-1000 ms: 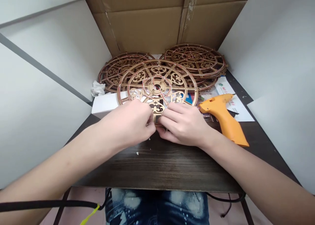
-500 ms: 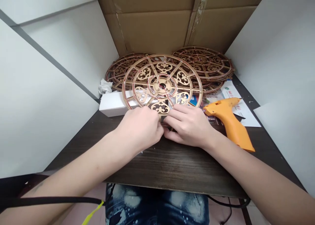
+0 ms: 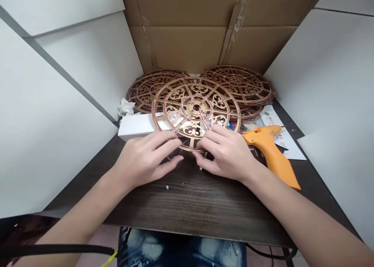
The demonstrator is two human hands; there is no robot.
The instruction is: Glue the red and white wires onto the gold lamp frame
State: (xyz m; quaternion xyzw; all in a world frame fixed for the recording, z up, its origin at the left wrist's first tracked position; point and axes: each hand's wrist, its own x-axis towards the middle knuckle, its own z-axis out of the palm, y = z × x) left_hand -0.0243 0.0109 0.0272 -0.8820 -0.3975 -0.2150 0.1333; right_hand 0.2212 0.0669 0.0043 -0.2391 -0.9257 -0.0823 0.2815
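A round gold fretwork disc [image 3: 200, 89], laced with thin red wire, leans with its far side on a white box [image 3: 134, 125] and its near rim on the dark wooden table [image 3: 189, 199]. My left hand [image 3: 142, 162] lies at the near-left rim with fingers stretched out and fingertips touching it, thumb apart below beside a thin loose wire. My right hand [image 3: 226, 153] pinches the near rim, fingers on top and thumb beneath.
Two stacks of similar discs [image 3: 142, 88] [image 3: 244, 84] lie behind, against a cardboard wall [image 3: 187, 41]. An orange glue gun [image 3: 271, 150] rests right of my right hand on printed papers [image 3: 273, 121]. White panels enclose both sides. A crumpled tissue [image 3: 125, 106] sits back left.
My left hand has opened from a closed pinch and drawn slightly left, fingers now stretched out. The right hand stays on the rim. The disc has tilted a little flatter.
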